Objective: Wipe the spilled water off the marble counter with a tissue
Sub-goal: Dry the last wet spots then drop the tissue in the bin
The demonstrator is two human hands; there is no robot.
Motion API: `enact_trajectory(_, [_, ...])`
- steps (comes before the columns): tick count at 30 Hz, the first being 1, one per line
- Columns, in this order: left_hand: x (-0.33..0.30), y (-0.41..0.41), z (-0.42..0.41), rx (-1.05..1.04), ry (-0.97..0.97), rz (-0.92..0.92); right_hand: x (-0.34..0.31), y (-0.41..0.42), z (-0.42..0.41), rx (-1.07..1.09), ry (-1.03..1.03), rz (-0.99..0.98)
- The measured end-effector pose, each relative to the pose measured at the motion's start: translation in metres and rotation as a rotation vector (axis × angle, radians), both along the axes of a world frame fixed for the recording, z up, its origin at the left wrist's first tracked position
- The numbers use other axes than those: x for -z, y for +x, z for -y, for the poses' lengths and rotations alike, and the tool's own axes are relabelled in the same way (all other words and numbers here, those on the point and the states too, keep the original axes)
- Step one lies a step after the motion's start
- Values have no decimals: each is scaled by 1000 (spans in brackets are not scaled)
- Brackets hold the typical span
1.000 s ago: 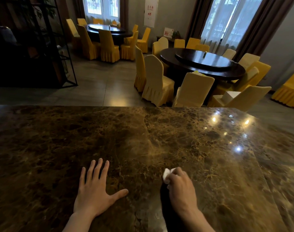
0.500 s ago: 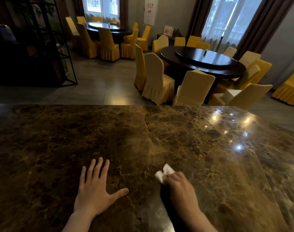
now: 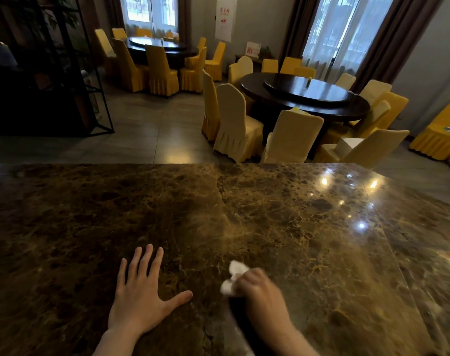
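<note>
The brown marble counter fills the lower half of the view. My right hand presses a crumpled white tissue against the counter near the front edge; the tissue sticks out past the fingertips on the left side. The hand is blurred with motion. My left hand lies flat on the marble, fingers spread, a little left of the tissue and not touching it. I cannot make out any water on the glossy, mottled surface.
The counter's far edge runs across mid-frame. Beyond it lie a tiled floor, a dark round table ringed by yellow-covered chairs, a second such table at the back, and a black metal shelf on the left.
My right hand has slid the tissue leftward along the counter, closer to my left hand. More of the tissue now shows. The left hand has stayed flat in place.
</note>
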State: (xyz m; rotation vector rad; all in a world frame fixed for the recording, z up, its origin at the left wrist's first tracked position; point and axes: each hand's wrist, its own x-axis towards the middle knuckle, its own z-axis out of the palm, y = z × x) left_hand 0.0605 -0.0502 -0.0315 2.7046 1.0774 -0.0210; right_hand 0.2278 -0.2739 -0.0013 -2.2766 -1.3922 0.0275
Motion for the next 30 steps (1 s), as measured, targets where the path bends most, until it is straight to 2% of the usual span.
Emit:
enact_trajectory(4, [0,0,0,-2,-4,6,-7,75,15,445,-44,-13])
enact_trajectory(7, [0,1,0,-2,-3,-3,-6,79,-4,584,-29,-63])
enact_trajectory(9, [2,1,-1,-4,-7,-7,-3,52,-28,512,10,-92])
enact_trajectory(14, [3,0,-2,2,-3,-23,4,-35,-69,48,68,-117])
enact_trajectory(18, [4,1,-3,-1,8,-26,-2,-27,-45,-136,32,8])
enact_trajectory(19, [4,1,-3,0,-1,-19,-4,-15,-36,-124,11,38])
enact_trajectory(21, [4,0,-4,-2,-3,-9,-5,18,-21,57,-13,66])
enact_trajectory(23, [4,1,-3,-6,3,-8,-8,54,-9,318,-41,2])
enact_trajectory(25, [4,1,-2,-9,2,-4,-12,68,-11,488,-59,-75])
enact_trajectory(27, [4,2,-2,-14,-3,-3,-14,53,-30,505,-23,-57])
enact_trajectory(30, [3,1,-3,-14,-2,-9,-10,-1,-61,281,19,-35])
